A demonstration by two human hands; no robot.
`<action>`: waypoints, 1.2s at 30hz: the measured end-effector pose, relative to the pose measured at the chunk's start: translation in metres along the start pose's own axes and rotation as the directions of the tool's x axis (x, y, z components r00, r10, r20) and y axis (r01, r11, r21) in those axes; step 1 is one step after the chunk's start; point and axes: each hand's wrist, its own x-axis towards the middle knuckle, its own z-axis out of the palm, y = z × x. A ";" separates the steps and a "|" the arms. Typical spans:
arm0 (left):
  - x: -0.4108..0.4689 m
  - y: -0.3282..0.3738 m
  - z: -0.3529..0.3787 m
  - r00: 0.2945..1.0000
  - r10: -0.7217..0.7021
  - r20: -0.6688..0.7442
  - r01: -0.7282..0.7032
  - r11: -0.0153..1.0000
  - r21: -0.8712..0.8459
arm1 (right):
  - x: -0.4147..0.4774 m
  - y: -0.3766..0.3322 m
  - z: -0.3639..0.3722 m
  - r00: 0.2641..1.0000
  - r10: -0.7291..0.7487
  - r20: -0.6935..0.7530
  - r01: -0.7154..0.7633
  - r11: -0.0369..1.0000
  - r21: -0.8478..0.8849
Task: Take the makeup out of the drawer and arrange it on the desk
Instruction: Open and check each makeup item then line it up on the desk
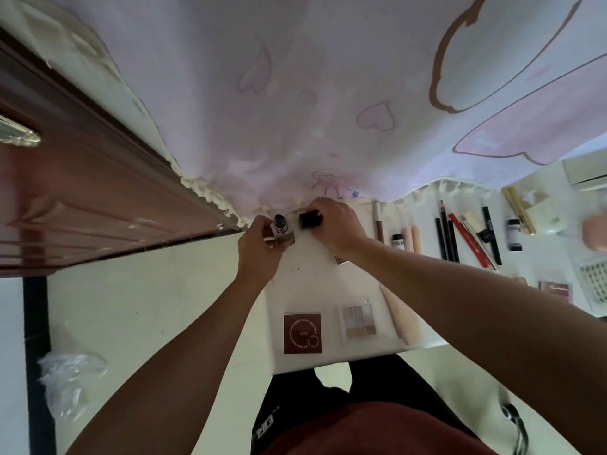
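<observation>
Fingers [261, 226] of the left hand [258, 252] cover much of the lipstick [281, 232] base. Just right of the lipstick, right hand [338, 229] fingers [323, 205] hide part of the black cap [309, 221]. Further right and nearer the person, the right forearm [460, 297] hides most of a brown item [341, 260]. Far right of the lipstick, a pink object [595, 233] and a lash tray [594, 282] are cut off by the edge.

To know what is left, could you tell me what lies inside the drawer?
A red compact, a palette and a pink tube lie in the drawer. The right arm covers most of a brownish item near the far end.
</observation>
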 end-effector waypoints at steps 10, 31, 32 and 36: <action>0.011 0.003 0.001 0.982 0.189 0.023 -0.190 0.975 0.117 | 0.011 0.008 0.000 0.998 -0.056 0.015 0.058 0.964 -0.260; -0.042 -0.014 -0.019 0.998 -0.054 0.035 0.045 0.974 0.224 | -0.056 0.034 0.010 0.933 0.348 -0.095 -0.360 0.890 -0.280; -0.045 -0.016 -0.020 0.997 -0.058 0.043 0.048 0.975 0.219 | -0.056 0.036 0.009 0.929 0.360 -0.091 -0.370 0.886 -0.278; -0.054 -0.015 -0.021 0.995 -0.057 0.085 0.041 0.983 0.179 | -0.066 0.040 -0.001 0.909 0.409 -0.084 -0.417 0.876 -0.243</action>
